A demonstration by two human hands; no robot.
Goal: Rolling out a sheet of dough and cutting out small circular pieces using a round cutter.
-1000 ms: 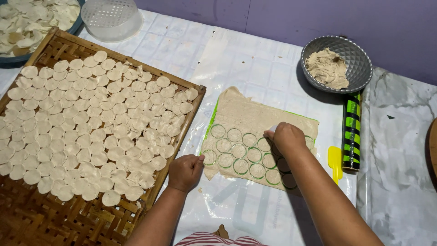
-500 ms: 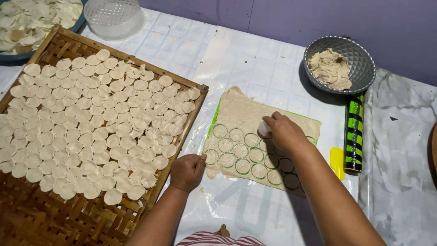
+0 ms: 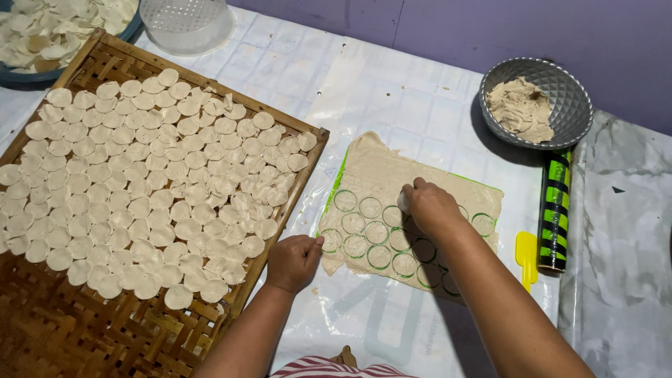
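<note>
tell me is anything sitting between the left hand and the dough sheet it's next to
Nothing visible does. The left hand rests on the plastic-covered table at the lower left corner of the dough sheet, fingertips at its edge. The woven tray lies on the hand's other side. The right hand presses a small cutter on the sheet.

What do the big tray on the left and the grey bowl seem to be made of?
Tray: apparently woven bamboo or similar plant strips, brown and matte; crossing slats show in the bare corner. Grey bowl: likely metal, possibly plastic; dull sheen and faceted wall.
</note>
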